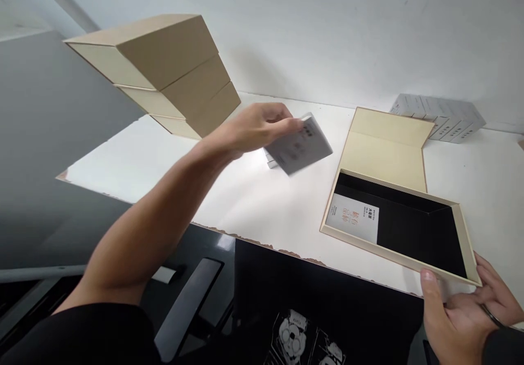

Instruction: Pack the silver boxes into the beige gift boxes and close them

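My left hand (262, 127) pinches a small flat pale grey box (301, 147) with dark and reddish print, tilted in the air above the table. Another small box (270, 160) shows only in part behind it, under the hand. To the right lies an open cream gift box (333, 215) with a black inside, its lid (385, 147) folded back toward the wall. One printed pale grey box (355, 217) lies flat in its left end. My right hand (462, 305), wearing a ring, grips the gift box's near right corner, thumb on the front wall.
Several closed cream gift boxes (180, 70) are stacked at the back left. A row of small grey boxes (442, 117) stands against the wall (327, 37) behind the lid. The white table (245, 207) has a chipped front edge, with a chair armrest (190, 305) below.
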A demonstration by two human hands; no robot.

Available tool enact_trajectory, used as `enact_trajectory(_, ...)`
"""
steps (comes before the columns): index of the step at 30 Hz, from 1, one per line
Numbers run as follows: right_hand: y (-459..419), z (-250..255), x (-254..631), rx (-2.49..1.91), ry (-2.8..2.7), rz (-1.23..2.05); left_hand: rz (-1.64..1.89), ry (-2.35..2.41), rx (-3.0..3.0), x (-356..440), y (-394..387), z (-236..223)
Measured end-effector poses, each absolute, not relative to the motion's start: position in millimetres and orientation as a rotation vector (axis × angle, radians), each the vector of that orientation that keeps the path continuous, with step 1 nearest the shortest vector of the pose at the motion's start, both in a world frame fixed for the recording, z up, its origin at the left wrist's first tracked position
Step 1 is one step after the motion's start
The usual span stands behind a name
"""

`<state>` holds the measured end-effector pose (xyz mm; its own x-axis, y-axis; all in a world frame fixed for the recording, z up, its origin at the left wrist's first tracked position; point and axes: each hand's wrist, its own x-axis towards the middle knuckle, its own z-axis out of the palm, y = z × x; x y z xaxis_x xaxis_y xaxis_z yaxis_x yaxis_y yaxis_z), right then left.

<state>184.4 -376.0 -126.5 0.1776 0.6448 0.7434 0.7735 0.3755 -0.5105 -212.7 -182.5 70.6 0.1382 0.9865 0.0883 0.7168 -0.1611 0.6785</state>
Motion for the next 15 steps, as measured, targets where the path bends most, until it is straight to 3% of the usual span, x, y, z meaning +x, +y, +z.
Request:
enact_trajectory(7, -379.6, -120.2, 173.4, -1.361, -1.577, -0.165, 0.188, 1.527, 2.235, -135.5, -208.2, 80.8)
enact_trajectory(10, -379.2, -116.7, 169.5, -1.358, -1.572, -0.147, -0.150, 1.473, 2.292, -143.0, -212.7, 74.4)
enact_trajectory(15, -379.3, -116.9, 172.1, -1.326, -1.649, -0.213, -0.288, 1.300, 2.447, -185.6, -227.6, 61.2)
